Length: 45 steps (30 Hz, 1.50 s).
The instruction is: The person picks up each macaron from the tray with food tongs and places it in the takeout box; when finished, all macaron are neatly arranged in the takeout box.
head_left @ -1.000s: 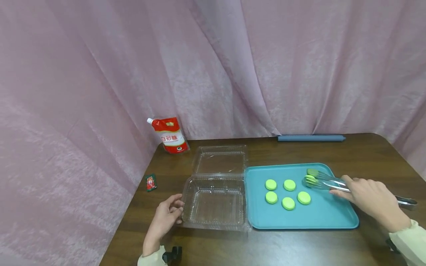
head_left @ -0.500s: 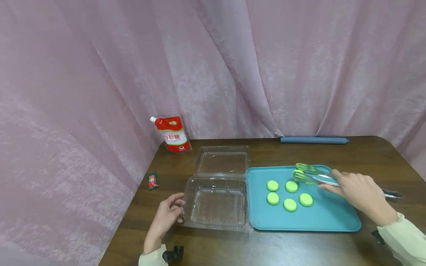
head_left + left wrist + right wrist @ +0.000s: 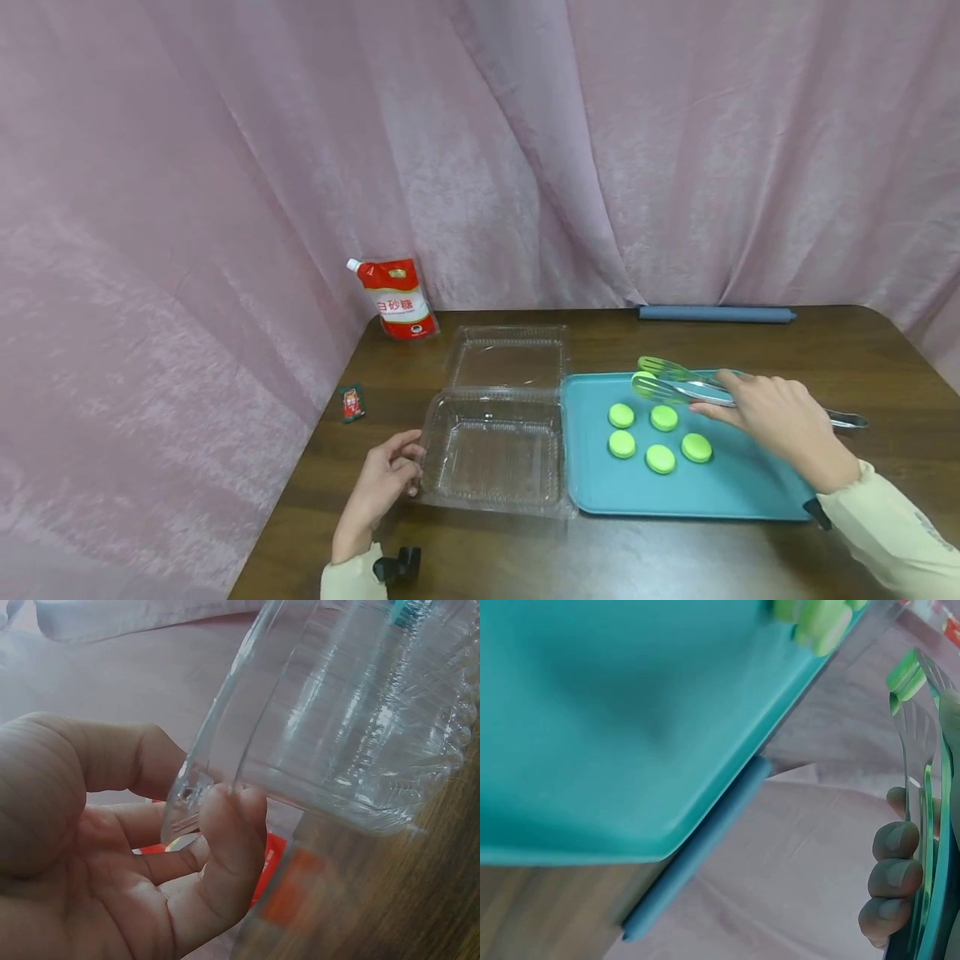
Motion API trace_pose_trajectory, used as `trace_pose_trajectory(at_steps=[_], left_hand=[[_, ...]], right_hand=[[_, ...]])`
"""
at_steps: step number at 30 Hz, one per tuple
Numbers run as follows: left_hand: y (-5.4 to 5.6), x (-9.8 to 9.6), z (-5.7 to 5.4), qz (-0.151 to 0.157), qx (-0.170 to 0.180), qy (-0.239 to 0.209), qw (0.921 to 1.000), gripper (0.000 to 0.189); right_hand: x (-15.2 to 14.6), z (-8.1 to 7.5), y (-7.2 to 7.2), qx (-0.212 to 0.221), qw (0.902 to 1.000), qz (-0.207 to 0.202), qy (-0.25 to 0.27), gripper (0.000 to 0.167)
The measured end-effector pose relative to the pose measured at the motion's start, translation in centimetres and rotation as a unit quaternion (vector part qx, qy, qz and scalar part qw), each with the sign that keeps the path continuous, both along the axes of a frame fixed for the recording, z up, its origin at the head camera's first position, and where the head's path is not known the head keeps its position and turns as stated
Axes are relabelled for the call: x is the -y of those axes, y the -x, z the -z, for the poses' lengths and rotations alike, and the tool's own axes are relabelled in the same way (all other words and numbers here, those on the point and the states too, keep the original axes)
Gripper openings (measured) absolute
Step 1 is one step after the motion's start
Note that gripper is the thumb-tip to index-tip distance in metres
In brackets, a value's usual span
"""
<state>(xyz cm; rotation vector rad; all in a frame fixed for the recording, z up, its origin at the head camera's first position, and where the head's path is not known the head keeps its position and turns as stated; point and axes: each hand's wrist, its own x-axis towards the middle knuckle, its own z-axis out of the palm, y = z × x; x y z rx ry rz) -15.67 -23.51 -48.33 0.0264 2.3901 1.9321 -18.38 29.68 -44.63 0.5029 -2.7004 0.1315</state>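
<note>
My left hand (image 3: 378, 487) pinches the near left rim of a clear plastic clamshell box (image 3: 495, 505), which lies with its lid folded back. In the left wrist view, the fingers (image 3: 225, 862) curl at the box's edge. My right hand (image 3: 783, 423) grips metal tongs (image 3: 701, 397) above a teal tray (image 3: 738, 492). Between the tong ends is a green macaron (image 3: 907, 676), lifted clear of the tray. Several more green macarons (image 3: 661, 459) lie on the tray, left of and below the right hand.
A red and white pouch (image 3: 401, 304) with a white cap stands at the back left. Near the left table edge lies a small dark green and red packet (image 3: 352, 403). A blue-grey rod (image 3: 716, 314) lies along the back edge, before a pink curtain (image 3: 510, 167).
My right hand has raised the tongs with the macaron off the tray and carried them leftward. The left hand stays at the box's rim. The head view has shifted slightly.
</note>
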Motion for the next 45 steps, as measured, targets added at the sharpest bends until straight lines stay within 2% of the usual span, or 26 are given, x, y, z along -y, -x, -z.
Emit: trace_pose_trajectory(at_steps=[9, 14, 19, 27, 31, 38, 45], left_hand=[[-0.1, 0.1, -0.1, 0.008, -0.003, 0.005, 1.0, 0.058], [-0.2, 0.0, -0.1, 0.003, 0.009, -0.008, 0.9999, 0.058], [-0.2, -0.1, 0.1, -0.001, 0.006, -0.008, 0.9999, 0.058], [-0.3, -0.3, 0.0, 0.001, -0.006, 0.0, 1.0, 0.058], [-0.6, -0.2, 0.0, 0.009, -0.006, 0.001, 0.9999, 0.058], [-0.6, -0.2, -0.1, 0.019, -0.003, 0.006, 0.9998, 0.058], [-0.6, 0.0, 0.2, 0.027, -0.015, 0.01, 0.9995, 0.059]], right_hand=[[2.6, -0.7, 0.9, 0.008, 0.9998, -0.018, -0.002, 0.054], [4.1, -0.4, 1.3, -0.008, 0.9991, -0.042, -0.005, 0.057], [5.5, -0.2, 1.5, -0.027, 0.9976, -0.064, 0.007, 0.06], [8.3, -0.5, 1.7, 0.027, 0.9975, -0.058, 0.032, 0.057], [9.9, -0.6, 1.8, 0.015, 0.9964, -0.074, 0.038, 0.053], [12.6, -0.8, 2.5, -0.028, 0.9925, -0.11, 0.045, 0.062], [15.3, -0.7, 3.0, -0.033, 0.989, -0.133, 0.056, 0.063]])
